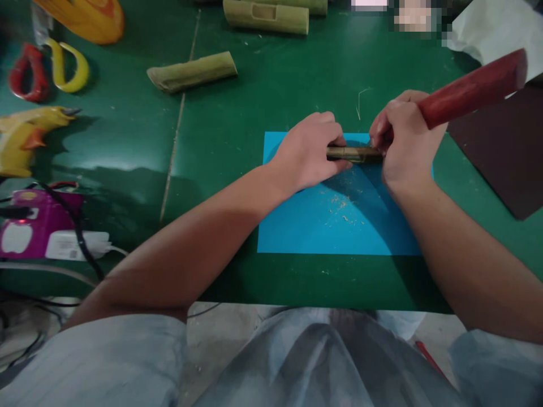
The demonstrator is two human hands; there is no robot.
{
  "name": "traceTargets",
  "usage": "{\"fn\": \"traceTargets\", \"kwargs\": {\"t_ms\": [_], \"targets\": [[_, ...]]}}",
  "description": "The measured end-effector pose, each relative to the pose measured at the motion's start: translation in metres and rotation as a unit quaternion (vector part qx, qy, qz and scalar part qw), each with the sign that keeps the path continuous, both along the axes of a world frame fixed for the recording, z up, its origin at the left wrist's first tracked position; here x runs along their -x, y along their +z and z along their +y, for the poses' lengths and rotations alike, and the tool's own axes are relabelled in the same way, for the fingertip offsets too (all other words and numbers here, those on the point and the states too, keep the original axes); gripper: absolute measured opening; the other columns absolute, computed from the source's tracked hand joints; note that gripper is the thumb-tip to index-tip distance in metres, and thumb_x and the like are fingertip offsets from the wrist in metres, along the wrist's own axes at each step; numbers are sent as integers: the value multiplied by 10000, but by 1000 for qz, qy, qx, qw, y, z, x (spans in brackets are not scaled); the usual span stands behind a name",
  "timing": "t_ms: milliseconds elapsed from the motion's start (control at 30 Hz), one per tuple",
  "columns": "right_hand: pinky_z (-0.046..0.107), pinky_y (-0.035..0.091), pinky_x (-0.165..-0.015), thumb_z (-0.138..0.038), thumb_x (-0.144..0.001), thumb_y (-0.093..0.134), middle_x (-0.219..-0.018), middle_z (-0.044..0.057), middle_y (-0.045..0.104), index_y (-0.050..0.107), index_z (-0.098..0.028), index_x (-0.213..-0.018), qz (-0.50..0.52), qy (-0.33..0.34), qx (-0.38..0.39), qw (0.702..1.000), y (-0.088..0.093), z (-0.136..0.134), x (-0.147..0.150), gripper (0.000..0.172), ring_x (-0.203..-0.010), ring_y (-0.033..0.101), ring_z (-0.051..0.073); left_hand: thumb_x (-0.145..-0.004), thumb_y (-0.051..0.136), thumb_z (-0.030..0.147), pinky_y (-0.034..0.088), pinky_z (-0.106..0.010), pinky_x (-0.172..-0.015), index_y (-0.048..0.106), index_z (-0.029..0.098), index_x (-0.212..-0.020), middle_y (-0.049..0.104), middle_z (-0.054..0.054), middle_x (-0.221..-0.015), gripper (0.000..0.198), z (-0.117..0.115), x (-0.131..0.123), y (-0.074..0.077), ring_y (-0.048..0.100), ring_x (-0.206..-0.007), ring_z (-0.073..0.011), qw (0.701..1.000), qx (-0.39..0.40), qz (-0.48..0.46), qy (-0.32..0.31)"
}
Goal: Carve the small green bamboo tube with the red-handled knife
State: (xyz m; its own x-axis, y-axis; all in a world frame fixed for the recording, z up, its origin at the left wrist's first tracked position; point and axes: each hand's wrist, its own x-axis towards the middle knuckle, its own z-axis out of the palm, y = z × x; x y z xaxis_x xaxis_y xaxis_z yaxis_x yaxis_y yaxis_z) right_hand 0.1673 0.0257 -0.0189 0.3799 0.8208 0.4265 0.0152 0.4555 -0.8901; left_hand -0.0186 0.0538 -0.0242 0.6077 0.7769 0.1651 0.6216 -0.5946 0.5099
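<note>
My left hand (311, 148) is closed around one end of a thin brown bamboo stick (350, 154), pinning it over a blue sheet (292, 229). At the stick's other end, my right hand (409, 141) grips a tool with a thick red handle (477, 87). The handle slants up to the right; its working end is hidden inside my fingers, so I cannot tell its kind. Small pale shavings (345, 206) lie scattered on the blue sheet below the stick.
Cut bamboo pieces (193, 72) and a notched bamboo tube (284, 20) lie farther back. Left are scissors (70, 68), a yellow glue gun (31, 133) and a purple power strip (46, 209) with cables. A dark brown board (504, 147) lies to the right.
</note>
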Motion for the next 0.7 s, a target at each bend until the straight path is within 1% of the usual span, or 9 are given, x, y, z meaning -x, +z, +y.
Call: {"fn": "traceTargets", "kwargs": {"t_ms": [133, 233, 333, 467, 600, 700], "targets": [[326, 385, -504, -174, -874, 664, -530, -48, 507, 504, -308, -575, -15, 29, 0, 999, 0, -1, -1, 364, -466, 401, 142, -932, 922, 409, 602, -541, -999, 780, 316, -1004, 825, -81, -1230, 184, 2, -1, -1, 715, -1128, -316, 1000, -5, 3, 1], [337, 395, -503, -218, -887, 704, -535, -48, 504, 498, -314, -577, -29, 36, -3, 999, 0, 0, -2, 385, -468, 411, 143, -933, 920, 415, 601, -556, -1005, 784, 312, -1008, 824, -94, -1232, 186, 2, -2, 0, 732, -1146, -331, 1000, 0, 6, 2], [330, 392, -498, -216, -853, 657, -524, -51, 501, 502, -317, -579, -26, 26, 6, 999, -1, 1, -3, 331, -463, 410, 141, -935, 915, 386, 615, -568, -1013, 787, 313, -1011, 824, -108, -1240, 166, 0, -1, 2, 771, -1195, -362, 1000, 2, 6, 3], [319, 409, -502, -229, -809, 574, -513, -45, 490, 484, -323, -568, -34, 9, 20, 999, 0, 0, -1, 274, -466, 408, 144, -940, 917, 374, 623, -556, -998, 779, 322, -1004, 829, -96, -1220, 161, -1, 0, -1, 775, -1185, -360, 1000, -9, -7, 0], [332, 406, -510, -174, -835, 572, -531, -37, 493, 486, -324, -561, -38, 14, 23, 999, 4, -3, 1, 323, -475, 405, 152, -924, 934, 369, 609, -541, -987, 768, 312, -985, 827, -90, -1205, 186, 2, 0, -4, 739, -1129, -329, 1000, -20, -8, -5], [339, 401, -523, -81, -849, 577, -538, -40, 485, 511, -313, -568, -53, 25, 28, 998, 5, -4, 1, 371, -484, 394, 155, -929, 936, 376, 605, -542, -992, 767, 307, -992, 822, -95, -1212, 193, 2, 0, -1, 751, -1151, -339, 1000, -13, 2, -4]]}}
